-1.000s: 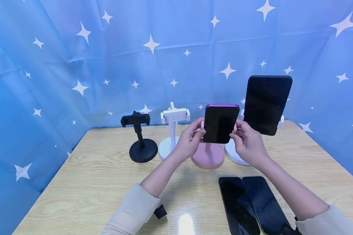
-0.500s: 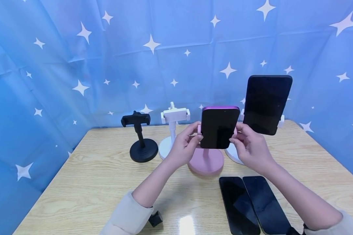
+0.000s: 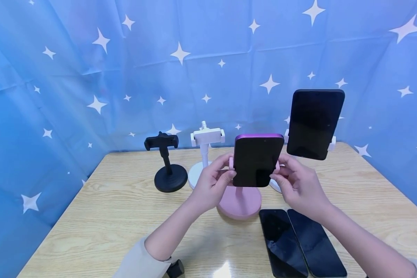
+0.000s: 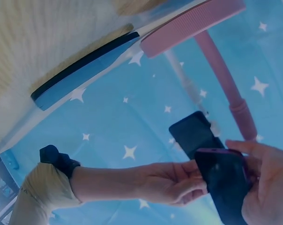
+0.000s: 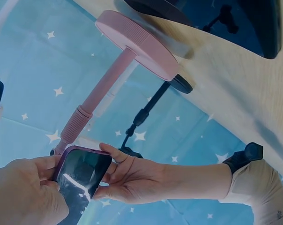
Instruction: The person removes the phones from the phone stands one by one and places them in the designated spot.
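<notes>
Black-screened phone with a purple frame (image 3: 257,162) was seen upright, leaned back slightly, screen toward the wearer, between the pale pink clip ends (image 3: 231,163) of a pink plastic stand with a round, flat base (image 3: 239,204). Phone was gripped from both sides. At its left edge and clip end, the fingers of the left hand (image 3: 212,183) were closed, thumb in front. Right edge was pinched likewise by the right hand (image 3: 302,187). Whether the pink base was fully seated on the light wood-grain surface (image 3: 90,224) could not be told.

Behind and left, a black stand with a round base (image 3: 170,179) and a white stand with a bare clip (image 3: 207,136) were placed side by side. At right, a larger black phone (image 3: 315,123) was held upright by another white stand (image 3: 331,143), mostly hidden. Nearer the wearer, two dark phones (image 3: 283,243) were laid flat, edge to edge. Background was filled by a blue curtain printed with white stars (image 3: 142,81).
</notes>
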The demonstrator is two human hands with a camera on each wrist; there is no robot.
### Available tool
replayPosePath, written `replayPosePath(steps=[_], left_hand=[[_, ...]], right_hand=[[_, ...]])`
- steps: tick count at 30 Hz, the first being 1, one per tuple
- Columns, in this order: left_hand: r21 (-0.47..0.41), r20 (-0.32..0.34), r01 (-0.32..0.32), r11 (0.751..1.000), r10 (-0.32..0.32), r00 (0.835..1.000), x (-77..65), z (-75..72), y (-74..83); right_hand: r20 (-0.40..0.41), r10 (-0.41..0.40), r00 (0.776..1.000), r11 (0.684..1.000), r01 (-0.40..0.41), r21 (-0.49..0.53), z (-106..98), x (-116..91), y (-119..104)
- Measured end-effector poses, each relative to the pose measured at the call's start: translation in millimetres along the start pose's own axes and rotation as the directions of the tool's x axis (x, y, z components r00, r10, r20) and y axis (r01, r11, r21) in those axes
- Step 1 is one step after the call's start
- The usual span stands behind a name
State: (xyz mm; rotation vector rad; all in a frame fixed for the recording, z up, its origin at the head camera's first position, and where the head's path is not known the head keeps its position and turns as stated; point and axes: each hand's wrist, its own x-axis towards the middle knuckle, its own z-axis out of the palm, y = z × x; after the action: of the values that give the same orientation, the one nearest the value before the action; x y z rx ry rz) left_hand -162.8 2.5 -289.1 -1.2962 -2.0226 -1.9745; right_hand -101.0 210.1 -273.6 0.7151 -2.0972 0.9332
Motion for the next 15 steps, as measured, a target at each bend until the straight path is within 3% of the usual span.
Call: replayPosePath(steps=[15], left_hand=[[-0.032, 0.008, -0.018, 0.999, 0.018, 1.0, -24.5, -1.7, 7.1]], right_hand=[[0.006, -0.095, 0.995, 0.98, 0.092, 0.174, 9.3, -12.3, -2.6]])
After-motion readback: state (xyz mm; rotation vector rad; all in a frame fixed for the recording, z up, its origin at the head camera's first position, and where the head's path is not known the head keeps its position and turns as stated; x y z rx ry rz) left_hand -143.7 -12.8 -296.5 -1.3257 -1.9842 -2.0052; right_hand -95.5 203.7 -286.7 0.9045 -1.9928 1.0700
